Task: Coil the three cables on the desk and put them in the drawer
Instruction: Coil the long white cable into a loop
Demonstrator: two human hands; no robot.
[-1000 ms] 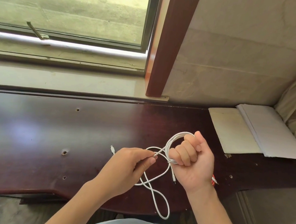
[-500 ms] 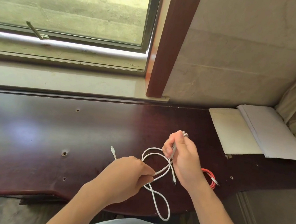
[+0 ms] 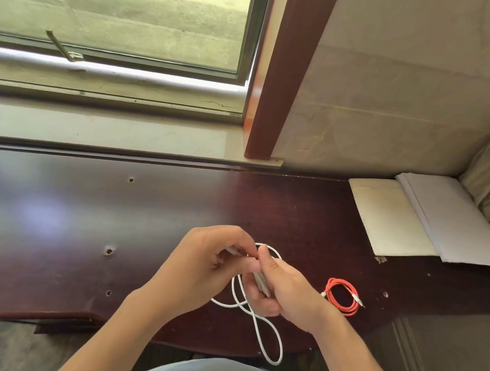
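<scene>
Coiling in progress: both hands, left hand and right hand, have their fingers clamped on a white cable above the tabletop, part gathered into loops and a long loop hanging past the front edge, while a red cable lies already coiled just right of the right hand. By my judgement one cable is done, one is half done, and none is stowed. Third cable and drawer are not in view, and the grip itself is blurred.
</scene>
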